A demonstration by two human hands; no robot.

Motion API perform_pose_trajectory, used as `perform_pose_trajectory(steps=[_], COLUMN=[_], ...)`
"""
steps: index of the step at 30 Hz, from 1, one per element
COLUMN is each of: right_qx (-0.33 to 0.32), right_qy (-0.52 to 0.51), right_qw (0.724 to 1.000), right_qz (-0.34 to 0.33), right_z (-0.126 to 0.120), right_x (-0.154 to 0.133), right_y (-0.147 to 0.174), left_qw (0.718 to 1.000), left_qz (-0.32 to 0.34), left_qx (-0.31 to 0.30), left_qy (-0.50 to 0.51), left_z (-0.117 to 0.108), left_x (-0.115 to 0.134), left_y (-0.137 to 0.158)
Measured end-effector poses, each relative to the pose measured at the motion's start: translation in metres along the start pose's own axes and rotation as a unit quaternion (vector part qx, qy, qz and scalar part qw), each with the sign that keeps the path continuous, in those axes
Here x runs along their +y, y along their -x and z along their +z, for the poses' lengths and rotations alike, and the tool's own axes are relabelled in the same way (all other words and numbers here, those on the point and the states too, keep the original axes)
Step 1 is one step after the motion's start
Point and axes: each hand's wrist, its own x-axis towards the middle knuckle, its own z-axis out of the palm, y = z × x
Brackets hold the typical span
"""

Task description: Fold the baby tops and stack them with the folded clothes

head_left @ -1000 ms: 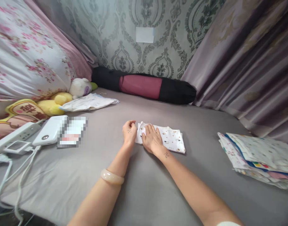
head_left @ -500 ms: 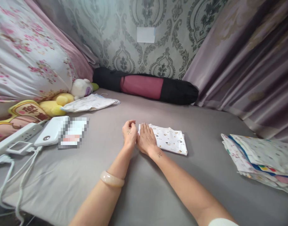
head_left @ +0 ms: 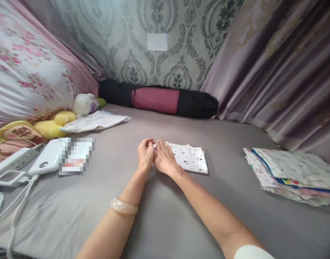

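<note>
Cloth (head_left: 190,158), folded, well inside far edge of bed (head_left: 221,138), long axis left-to-right. Right hand (head_left: 164,157) flat on its left end — bulk lying rightward. Left hand (head_left: 145,154) curled alongside — cannot tell if gripping.

We see a grey sheet (head_left: 165,226) bearing a folded printed cloth (head_left: 190,160), a fabric stack (head_left: 299,172), a pale loose cloth (head_left: 97,121), a black bag (head_left: 156,100) (maroon across its middle) and a power strip (head_left: 16,163).
</note>
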Motion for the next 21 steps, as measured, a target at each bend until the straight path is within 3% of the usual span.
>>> perform_pose_trajectory(steps=[4,6,10,13,16,21], right_qx=[0.065,0.066,0.062,0.068,0.096,0.124], right_qy=[0.014,0.025,0.035,0.038,0.040,0.024], right_qw=[0.998,0.997,0.997,0.997,0.994,0.992], right_qz=[0.000,0.013,0.023,0.019,0.021,0.019], right_z=[-0.007,-0.009,-0.008,-0.005,-0.001,0.002], right_x=[0.020,0.033,0.054,0.060,0.060,0.059], right_y=[0.018,0.029,0.042,0.046,0.047,0.049], left_qw=[0.994,0.975,0.894,0.843,0.820,0.807], left_qz=[0.068,0.132,0.261,0.319,0.341,0.374], left_qx=[-0.030,-0.065,-0.165,-0.210,-0.221,-0.196], left_qy=[-0.083,-0.166,-0.325,-0.379,-0.403,-0.412], left_z=[0.003,0.004,0.006,0.007,0.008,0.008], left_x=[0.004,0.004,0.001,-0.002,-0.004,-0.011], left_y=[0.007,0.011,0.018,0.022,0.024,0.023])
